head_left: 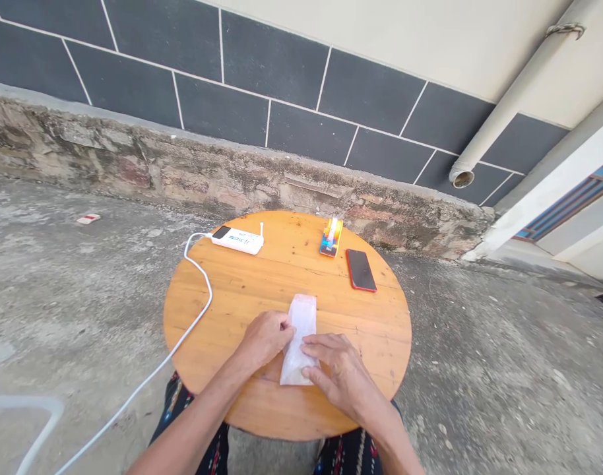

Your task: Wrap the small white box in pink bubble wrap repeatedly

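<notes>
A whitish, translucent strip of thin wrapping lies lengthwise near the front of a round wooden table. At its left edge, my left hand has its fingers curled closed, pinching the edge of the wrapping. My right hand rests on the right side of the wrapping with its fingers spread, the fingertips touching the surface. Whether anything lies inside the wrapping cannot be made out.
A white power strip with a white cable sits at the back left. An orange and blue tape dispenser and a red-edged phone are at the back right. A stone-based wall stands behind.
</notes>
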Demonstrator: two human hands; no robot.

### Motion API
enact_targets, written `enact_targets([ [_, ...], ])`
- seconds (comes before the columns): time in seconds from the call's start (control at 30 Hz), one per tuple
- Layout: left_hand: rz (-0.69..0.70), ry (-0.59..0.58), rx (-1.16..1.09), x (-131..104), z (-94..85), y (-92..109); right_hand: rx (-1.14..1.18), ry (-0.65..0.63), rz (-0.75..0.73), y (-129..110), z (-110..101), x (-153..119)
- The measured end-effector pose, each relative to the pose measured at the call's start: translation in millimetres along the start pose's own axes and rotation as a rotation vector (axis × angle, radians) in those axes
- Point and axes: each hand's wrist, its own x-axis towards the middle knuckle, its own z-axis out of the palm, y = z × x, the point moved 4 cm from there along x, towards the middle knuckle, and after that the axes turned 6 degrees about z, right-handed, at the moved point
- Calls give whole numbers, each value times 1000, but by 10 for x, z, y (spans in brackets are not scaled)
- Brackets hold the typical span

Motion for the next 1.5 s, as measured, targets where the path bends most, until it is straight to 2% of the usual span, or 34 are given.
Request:
enact_targets([
  [0.17,13,-15,6,52,-2,-18,74,-13,29,63,-21,62],
  [0.3,37,-5,-18,41,-21,-18,129,-91,32,92,-33,162],
  [0.57,90,58,-84,-134,-105,7,202,-221,20,41,-94,316],
  [0.8,208,112,-232,-307,-101,2,264,-286,37,84,-78,376],
  [0.9,236,81,-291,-404,-127,32,252,-276,14,93,-87,407],
  [1.13,403,11,-338,-556,-189,268,145,-254,31,98,-60,397],
  [1.3,387,-18,-338,-545,-161,292,22,-106,152,135,-45,248],
  [1.43,380,-26,-353,-529,-163,283,2,-112,89,21,11,105],
  [1.5,377,-20,-357,-520,-165,275,-34,-71,79,-37,41,73],
])
